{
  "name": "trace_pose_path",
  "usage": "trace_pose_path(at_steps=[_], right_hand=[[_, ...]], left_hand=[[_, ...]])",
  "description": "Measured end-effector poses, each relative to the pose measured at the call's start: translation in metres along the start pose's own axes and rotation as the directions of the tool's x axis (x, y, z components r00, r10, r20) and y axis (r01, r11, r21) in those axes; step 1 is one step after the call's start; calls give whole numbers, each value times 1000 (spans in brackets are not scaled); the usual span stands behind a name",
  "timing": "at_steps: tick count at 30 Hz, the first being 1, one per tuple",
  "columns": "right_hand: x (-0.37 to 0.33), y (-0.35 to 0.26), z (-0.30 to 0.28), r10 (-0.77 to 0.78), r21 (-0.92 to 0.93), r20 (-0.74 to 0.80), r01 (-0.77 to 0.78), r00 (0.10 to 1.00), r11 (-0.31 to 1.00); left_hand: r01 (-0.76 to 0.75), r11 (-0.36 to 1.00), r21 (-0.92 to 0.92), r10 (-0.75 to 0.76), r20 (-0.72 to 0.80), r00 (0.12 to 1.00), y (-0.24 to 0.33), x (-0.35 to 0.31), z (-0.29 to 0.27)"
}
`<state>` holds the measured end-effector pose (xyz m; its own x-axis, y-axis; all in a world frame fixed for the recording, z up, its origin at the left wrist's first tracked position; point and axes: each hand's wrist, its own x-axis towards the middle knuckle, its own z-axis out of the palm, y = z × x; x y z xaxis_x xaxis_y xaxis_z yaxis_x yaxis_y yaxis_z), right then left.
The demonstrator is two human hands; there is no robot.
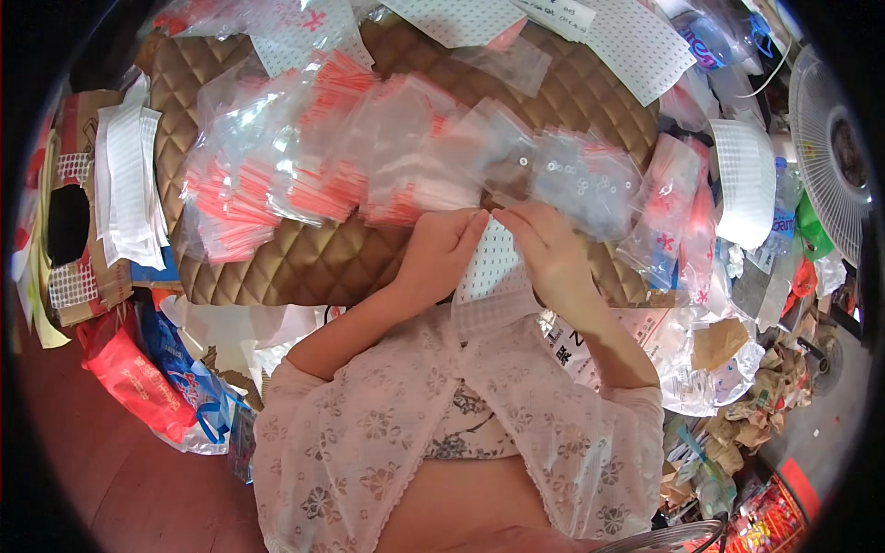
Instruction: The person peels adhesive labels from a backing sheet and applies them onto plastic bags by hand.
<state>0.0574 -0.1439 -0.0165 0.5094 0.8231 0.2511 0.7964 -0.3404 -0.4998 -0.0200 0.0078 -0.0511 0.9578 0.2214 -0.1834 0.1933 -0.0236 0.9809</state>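
A white sheet of small labels (495, 267) with rows of tiny dark marks hangs between my hands at the near edge of the cushioned surface. My left hand (441, 253) is closed in a pinch at the sheet's upper left edge. Opposite it, my right hand (550, 253) pinches the upper right side, its fingertips close to the left ones. Just beyond my fingers lie overlapping clear zip bags (401, 147) with red-orange closures. More clear bags (585, 175), holding small ring-shaped pieces, lie beyond my right hand.
Brown quilted padding (295, 267) covers the work surface. Further label sheets (636, 46) lie along its far side. White paper strips (129, 175) stand at the left. A fan (834, 147) and a water bottle (782, 207) are at the right. Carrier bags (138, 373) hang at the lower left.
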Motion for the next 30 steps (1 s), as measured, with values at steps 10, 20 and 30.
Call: trace_pose_path(at_steps=[10,20,30], right_hand=[[3,-6,8,71,139,-70,-61,995,988],[-3,-20,17,59,22,-52,-58,997,998],[13,18,-8,191,562,326,-353,926,748]], left_hand=[[-22,997,73,19,44,999,8,-1,-13],[42,995,-86,-41,10,999,2,-4,-16],[-82,907,413,24,144,989,-6,9,-30]])
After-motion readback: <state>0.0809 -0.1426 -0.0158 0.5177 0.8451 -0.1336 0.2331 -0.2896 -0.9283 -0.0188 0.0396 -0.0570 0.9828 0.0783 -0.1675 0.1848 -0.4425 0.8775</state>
